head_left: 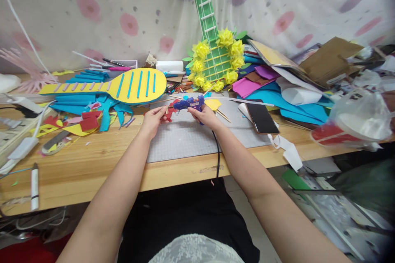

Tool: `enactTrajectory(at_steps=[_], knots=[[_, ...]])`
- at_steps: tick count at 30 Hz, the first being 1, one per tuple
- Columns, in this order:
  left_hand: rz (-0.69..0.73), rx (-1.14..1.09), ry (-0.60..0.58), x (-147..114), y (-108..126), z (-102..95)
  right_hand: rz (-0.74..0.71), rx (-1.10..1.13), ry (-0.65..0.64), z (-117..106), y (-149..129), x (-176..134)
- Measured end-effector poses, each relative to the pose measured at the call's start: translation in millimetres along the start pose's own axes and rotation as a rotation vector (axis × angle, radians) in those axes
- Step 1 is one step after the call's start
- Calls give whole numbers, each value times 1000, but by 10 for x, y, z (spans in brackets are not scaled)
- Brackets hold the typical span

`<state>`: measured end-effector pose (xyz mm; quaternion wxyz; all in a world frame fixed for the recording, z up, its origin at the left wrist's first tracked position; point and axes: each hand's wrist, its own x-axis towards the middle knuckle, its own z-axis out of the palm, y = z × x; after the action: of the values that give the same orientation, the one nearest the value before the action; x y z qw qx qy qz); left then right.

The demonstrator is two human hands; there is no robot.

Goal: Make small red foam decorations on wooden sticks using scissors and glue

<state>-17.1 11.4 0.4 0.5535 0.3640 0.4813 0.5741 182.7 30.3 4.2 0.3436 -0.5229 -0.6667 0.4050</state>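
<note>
My right hand [202, 116] is wrapped round a blue hot glue gun [187, 103], its nozzle pointing left. A long white glue stick [237, 100] sticks out of its back, and a black cord [218, 152] hangs down over the table edge. Close to the nozzle, my left hand [156, 120] pinches a small piece of red paper [166, 117], partly covered by the fingers. Beneath both hands lies a grey cutting mat [179, 144]. Behind them stands a green paper guitar [212, 55] ringed with yellow paper flowers.
A yellow guitar-shaped cutout [138, 86] with blue strips rests on blue paper at the left. Right of the mat edge lies a black phone [262, 118], then a plastic-wrapped tub [342, 127]. A power strip [12, 135] and white marker [34, 187] are far left.
</note>
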Motion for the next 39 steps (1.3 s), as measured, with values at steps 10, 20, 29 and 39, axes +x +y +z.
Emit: enactTrajectory(at_steps=[10, 20, 29, 39], knots=[[0, 9, -14, 1, -14, -5, 6, 32, 19, -13, -47, -26], [7, 29, -23, 0, -16, -6, 18, 33, 24, -10, -33, -23], [-11, 74, -42, 3, -23, -13, 8, 111, 7, -34, -41, -33], [-23, 6, 0, -19, 24, 16, -20, 71, -39, -50, -64, -55]])
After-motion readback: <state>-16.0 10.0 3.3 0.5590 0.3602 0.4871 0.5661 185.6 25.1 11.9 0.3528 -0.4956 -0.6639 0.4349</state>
